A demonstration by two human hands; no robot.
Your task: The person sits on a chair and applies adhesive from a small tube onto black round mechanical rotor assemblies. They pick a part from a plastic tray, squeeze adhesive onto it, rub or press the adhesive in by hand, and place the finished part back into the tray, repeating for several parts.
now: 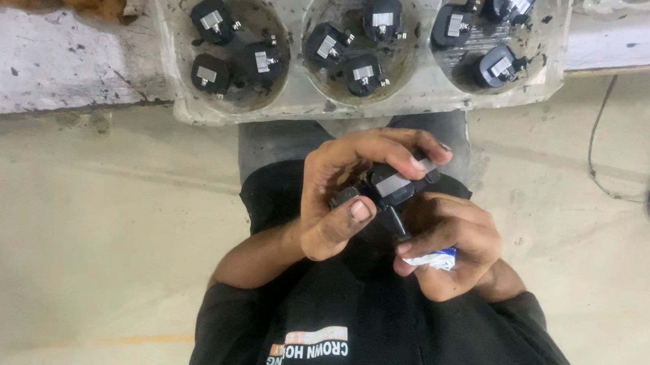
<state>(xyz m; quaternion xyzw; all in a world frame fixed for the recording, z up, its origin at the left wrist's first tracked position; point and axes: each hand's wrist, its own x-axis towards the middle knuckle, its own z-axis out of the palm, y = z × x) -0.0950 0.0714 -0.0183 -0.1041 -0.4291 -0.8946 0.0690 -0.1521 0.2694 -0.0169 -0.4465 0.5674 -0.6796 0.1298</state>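
A stained pale worktop (59, 65) stands over a beige concrete floor (77, 234). The left hand (339, 195) grips a small black component (389, 185), long axis slanting up-right; the right hand (450, 248) just below pinches a white-blue tube (434, 260).

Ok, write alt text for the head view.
Two hands hold a small black part with a grey plate: left hand grips it, right hand also holds a white-blue tube. Ahead, a dirty tray has three wells of similar parts.

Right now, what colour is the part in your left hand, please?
Black with a silver plate, held in the left hand; head view.
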